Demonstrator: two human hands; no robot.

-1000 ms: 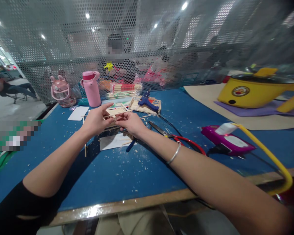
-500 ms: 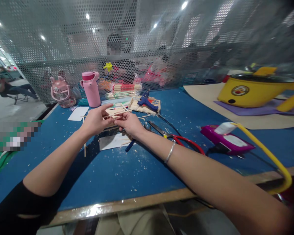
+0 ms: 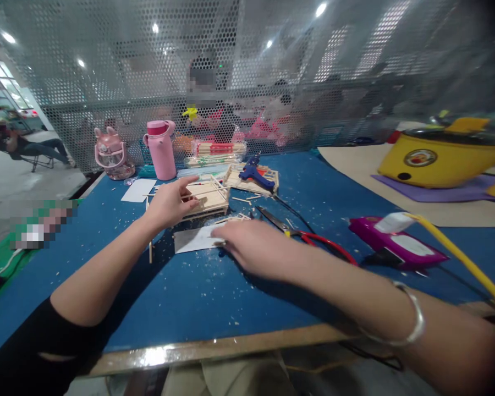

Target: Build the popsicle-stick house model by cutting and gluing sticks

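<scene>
My left hand (image 3: 171, 204) is curled at the left end of a small frame of thin wooden sticks (image 3: 209, 199), thumb and fingers pinching a thin wooden stick (image 3: 203, 192) that points right over it. Lower down, my right hand (image 3: 251, 245) reaches over a sheet of white paper (image 3: 192, 240). Its fingertips are drawn together at the paper's right edge, and what they hold, if anything, is hidden. The hand covers most of a blue-handled tool beneath it.
A blue glue gun (image 3: 256, 175) rests on another stick frame (image 3: 232, 179) behind. Red-handled scissors (image 3: 325, 241), a purple power block (image 3: 396, 242) and a yellow pot (image 3: 437, 159) are to the right. A pink bottle (image 3: 161, 154) and a clear pink cup (image 3: 112, 157) stand at the back left.
My right hand has left my left hand and the stick, coming down and toward me to the white paper. My left hand stays at the stick frame, and the view has shifted slightly.
</scene>
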